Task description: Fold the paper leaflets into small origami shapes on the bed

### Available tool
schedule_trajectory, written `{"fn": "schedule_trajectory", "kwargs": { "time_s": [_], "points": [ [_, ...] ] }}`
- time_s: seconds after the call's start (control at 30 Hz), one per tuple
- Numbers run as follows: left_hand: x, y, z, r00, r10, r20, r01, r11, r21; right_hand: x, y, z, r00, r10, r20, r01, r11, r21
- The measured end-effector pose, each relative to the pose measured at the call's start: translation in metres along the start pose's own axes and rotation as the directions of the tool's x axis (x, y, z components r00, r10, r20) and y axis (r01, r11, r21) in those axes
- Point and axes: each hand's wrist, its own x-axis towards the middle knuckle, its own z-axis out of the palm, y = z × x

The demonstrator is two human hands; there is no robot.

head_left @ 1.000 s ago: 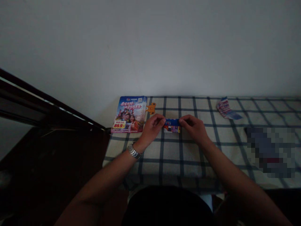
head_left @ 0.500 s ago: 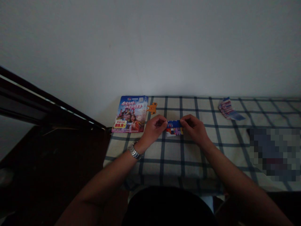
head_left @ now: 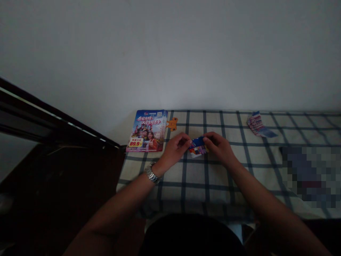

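Between my two hands is a small piece of printed paper [head_left: 198, 146], dark blue along the top and multicoloured below, with a white patch at its lower edge. My left hand [head_left: 178, 146] pinches its left side between thumb and finger. On the other side, my right hand [head_left: 217, 145] is closed on the upper right corner. The paper tilts slightly, its right end higher, above the checked cloth [head_left: 194, 177]. To the left of my hands lies a stack of printed flyers [head_left: 147, 131] marked 89.9.
Beside the flyers is an orange bear-shaped cutout [head_left: 172, 124]. Crumpled or folded printed paper [head_left: 260, 125] lies at the back right. A blurred-out dark item [head_left: 309, 174] sits at the right. The pale wall [head_left: 186, 57] rises behind the table's back edge.
The small printed paper has gone from nearly level to tilted, its left side lower. Both hands have shifted only slightly and still hold it.
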Motion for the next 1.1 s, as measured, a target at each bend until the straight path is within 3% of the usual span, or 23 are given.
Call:
{"fn": "schedule_trajectory", "kwargs": {
  "time_s": [0.13, 0.27, 0.63, 0.9, 1.1],
  "points": [
    [-0.0002, 0.0013, 0.0002, 0.999, -0.002, -0.04, 0.002, 1.0, 0.002, -0.0003, 0.0005, 0.0014, 0.999, 0.013, 0.03, -0.014, 0.999, 0.047],
    [-0.0029, 0.0004, 0.0013, 1.0, 0.009, 0.011, -0.009, 1.0, 0.015, -0.0012, -0.0003, 0.0025, 1.0, -0.004, 0.007, 0.003, 0.998, 0.063],
    [-0.0045, 0.0024, 0.0045, 0.998, 0.003, 0.069, -0.008, 0.998, 0.066, -0.0055, -0.0022, 0.0038, 0.992, -0.044, 0.121, 0.055, 0.995, -0.087],
    [-0.0004, 0.0039, 0.001, 0.997, -0.004, -0.071, 0.003, 1.0, -0.008, -0.0037, 0.0001, 0.003, 0.997, -0.003, 0.083, 0.003, 1.0, 0.008],
    [-0.0025, -0.0008, 0.0029, 0.999, -0.008, -0.039, 0.006, 0.999, -0.053, -0.0037, 0.0004, 0.0022, 0.999, -0.014, 0.052, 0.014, 1.0, -0.015]
  ]
}}
